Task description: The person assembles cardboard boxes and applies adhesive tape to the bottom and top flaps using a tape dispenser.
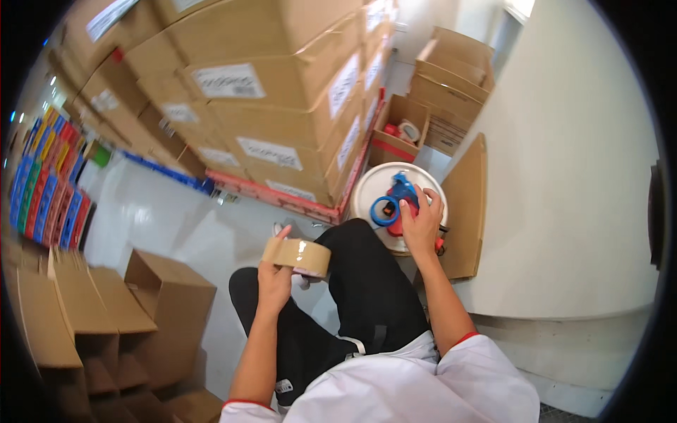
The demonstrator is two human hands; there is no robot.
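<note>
My left hand (275, 280) is closed around a wide roll of tan packing tape (310, 258), held above the floor in front of my knees. The roll stands on its edge, with its glossy outer face toward me. My right hand (422, 222) is closed on a blue and red tape dispenser (403, 189), thumb on one side and fingers on the other. The dispenser rests on a round white top (363, 189) just beyond my right knee. Its blue ring-shaped wheel points left and carries no visible tape. My palm hides part of the handle.
Stacked cartons (247, 113) stand on a red pallet (303, 202) ahead. A small open box (398, 149) holds tape rolls. Flat cardboard (471, 218) leans by a pale curved surface (564, 176) at right. Open cartons (173, 310) sit at left; coloured crates (49, 183) stand farther off.
</note>
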